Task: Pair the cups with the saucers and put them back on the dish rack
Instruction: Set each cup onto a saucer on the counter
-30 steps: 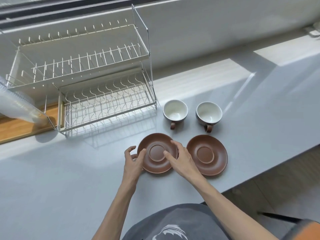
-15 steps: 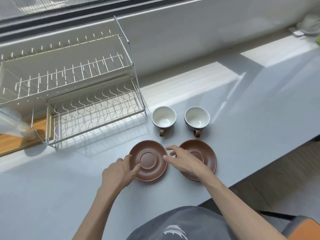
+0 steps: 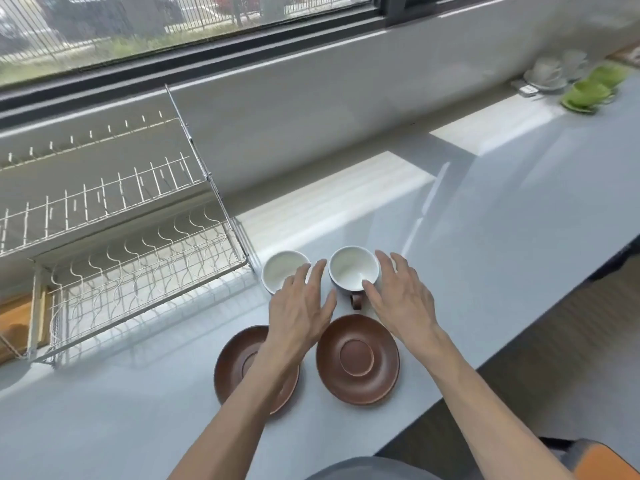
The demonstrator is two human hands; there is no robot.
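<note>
Your smooth grey bench (image 3: 485, 271) fills the frame; the two-tier wire dish rack (image 3: 114, 244) stands empty at left. Two round brown saucers (image 3: 357, 358) lie lower centre, two white-glazed cups (image 3: 353, 270) just above them. Your left hand (image 3: 301, 306) and right hand (image 3: 401, 296) spread open, flanking the right cup, holding nothing.

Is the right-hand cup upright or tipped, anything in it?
Upright and empty: the right cup shows its round rim and bare white inside, standing on the counter.
</note>
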